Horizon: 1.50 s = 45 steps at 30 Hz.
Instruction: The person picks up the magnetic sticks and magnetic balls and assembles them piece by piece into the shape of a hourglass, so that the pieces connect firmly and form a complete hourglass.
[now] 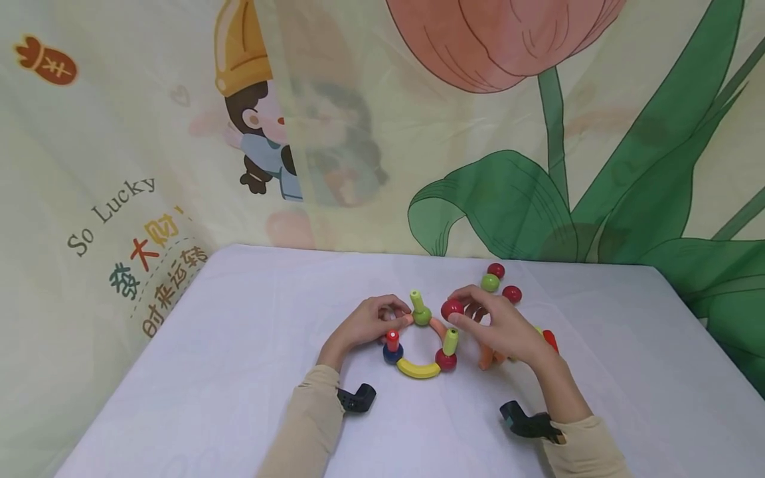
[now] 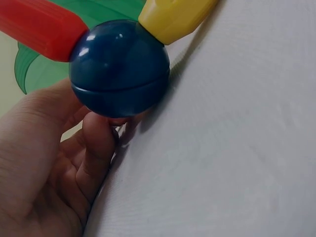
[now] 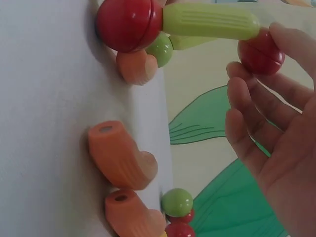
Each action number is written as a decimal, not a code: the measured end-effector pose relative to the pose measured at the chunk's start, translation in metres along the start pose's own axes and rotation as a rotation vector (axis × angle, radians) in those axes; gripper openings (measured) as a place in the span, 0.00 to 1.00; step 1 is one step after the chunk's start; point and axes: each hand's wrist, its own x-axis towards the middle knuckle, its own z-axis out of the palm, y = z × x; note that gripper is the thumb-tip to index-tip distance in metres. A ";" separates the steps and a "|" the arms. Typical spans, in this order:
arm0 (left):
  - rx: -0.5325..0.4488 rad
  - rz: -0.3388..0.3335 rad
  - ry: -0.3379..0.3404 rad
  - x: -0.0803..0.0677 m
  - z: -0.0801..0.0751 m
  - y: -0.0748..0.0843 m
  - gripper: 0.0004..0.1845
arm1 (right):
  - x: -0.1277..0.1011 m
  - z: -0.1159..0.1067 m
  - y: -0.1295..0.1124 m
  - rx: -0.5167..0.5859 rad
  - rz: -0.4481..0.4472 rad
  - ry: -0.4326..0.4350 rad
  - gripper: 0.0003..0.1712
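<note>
On the table lies a ring of balls joined by curved rods. It has a green ball (image 1: 422, 316) at the back, a blue ball (image 1: 392, 354) at the left and a red ball (image 1: 445, 360) at the right. Short rods stand up from the balls, a red one (image 1: 392, 340) on the blue. A yellow curved rod (image 1: 418, 369) closes the front. My left hand (image 1: 367, 324) pinches the ring's left side by an orange curved rod, mostly hidden by fingers. My right hand (image 1: 505, 325) holds a loose red ball (image 3: 261, 52) by the upright light-green rod (image 1: 451, 342).
Loose orange curved rods (image 3: 121, 155) lie right of the ring, partly behind my right hand. Farther back are red balls (image 1: 512, 294) and a loose green ball (image 1: 490, 283). A red rod (image 1: 550, 340) shows beyond the right wrist. A printed cloth (image 1: 358, 219) hangs behind the table.
</note>
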 end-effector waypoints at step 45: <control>-0.417 0.143 -0.351 -0.012 -0.016 -0.017 0.18 | 0.001 0.011 0.000 0.111 -0.052 -0.243 0.25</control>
